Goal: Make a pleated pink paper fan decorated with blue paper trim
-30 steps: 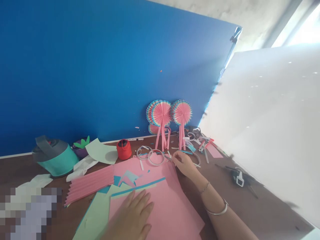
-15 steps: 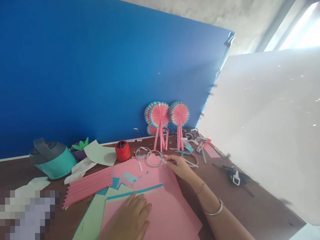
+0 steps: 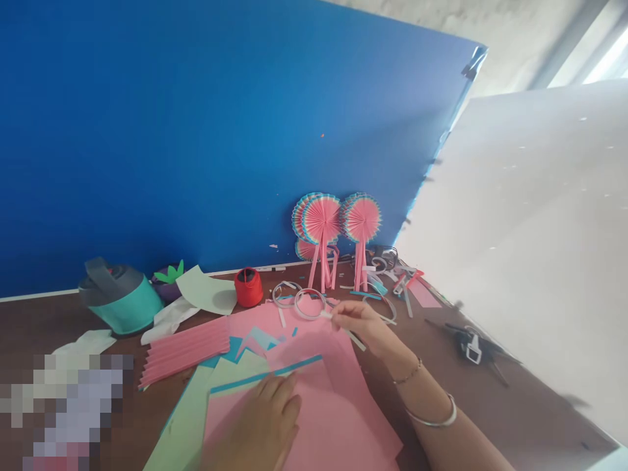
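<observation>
My left hand point(image 3: 260, 425) lies flat with fingers stretched out on a pink paper sheet point(image 3: 333, 418) at the front of the brown table point(image 3: 490, 405). My right hand point(image 3: 363, 324) is pinched on the loose end of a white tape ring point(image 3: 310, 304), which lifts slightly above the pink sheet's far edge. A second white ring point(image 3: 283, 292) lies just behind it. A thin blue strip point(image 3: 267, 376) crosses the paper in front of my left fingers. A pleated pink paper point(image 3: 185, 350) lies to the left.
Pink paper fans on sticks point(image 3: 338, 226) lean against the blue backdrop point(image 3: 196, 131). A red thread spool point(image 3: 248, 286), a teal container point(image 3: 122, 301), pale green sheets point(image 3: 206, 291) and scraps lie about. A black tool point(image 3: 468, 345) rests near the white board point(image 3: 540, 248).
My right hand has drawn back toward me a little, lifting the tape ring by its end. My left hand stays flat on the pink sheet.
</observation>
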The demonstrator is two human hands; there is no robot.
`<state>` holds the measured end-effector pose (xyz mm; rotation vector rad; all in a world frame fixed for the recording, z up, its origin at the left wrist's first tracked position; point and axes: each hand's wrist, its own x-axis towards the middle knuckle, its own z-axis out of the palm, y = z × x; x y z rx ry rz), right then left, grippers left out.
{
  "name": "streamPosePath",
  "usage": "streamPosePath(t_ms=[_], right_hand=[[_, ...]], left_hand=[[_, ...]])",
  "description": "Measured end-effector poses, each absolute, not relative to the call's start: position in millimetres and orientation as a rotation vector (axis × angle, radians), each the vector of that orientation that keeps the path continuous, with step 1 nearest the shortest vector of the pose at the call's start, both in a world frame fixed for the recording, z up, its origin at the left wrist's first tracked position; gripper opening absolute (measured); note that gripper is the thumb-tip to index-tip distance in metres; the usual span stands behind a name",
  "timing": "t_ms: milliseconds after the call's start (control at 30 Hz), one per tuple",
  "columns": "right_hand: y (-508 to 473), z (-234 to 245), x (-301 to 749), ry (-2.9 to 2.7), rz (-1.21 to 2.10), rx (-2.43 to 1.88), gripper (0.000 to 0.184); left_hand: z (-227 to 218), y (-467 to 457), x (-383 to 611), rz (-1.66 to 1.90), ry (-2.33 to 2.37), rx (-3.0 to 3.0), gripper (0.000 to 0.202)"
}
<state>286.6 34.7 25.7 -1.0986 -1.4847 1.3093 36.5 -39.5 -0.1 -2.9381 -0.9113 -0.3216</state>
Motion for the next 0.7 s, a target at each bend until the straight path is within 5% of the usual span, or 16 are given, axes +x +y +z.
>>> streamPosePath(t_ms=[133,700], right_hand=[[27.7,20.9,269.8,-1.875,1.343,-1.311,0.015],[23.5,-1.5,255.6,-2.098,1.077,-1.606,0.011]], left_hand=[[5.7,-40.2,39.2,-0.126,-0.853,-2.893,0.030],[-4.8,-42.9,40.4,-0.316,-0.998,-2.906,0.027]])
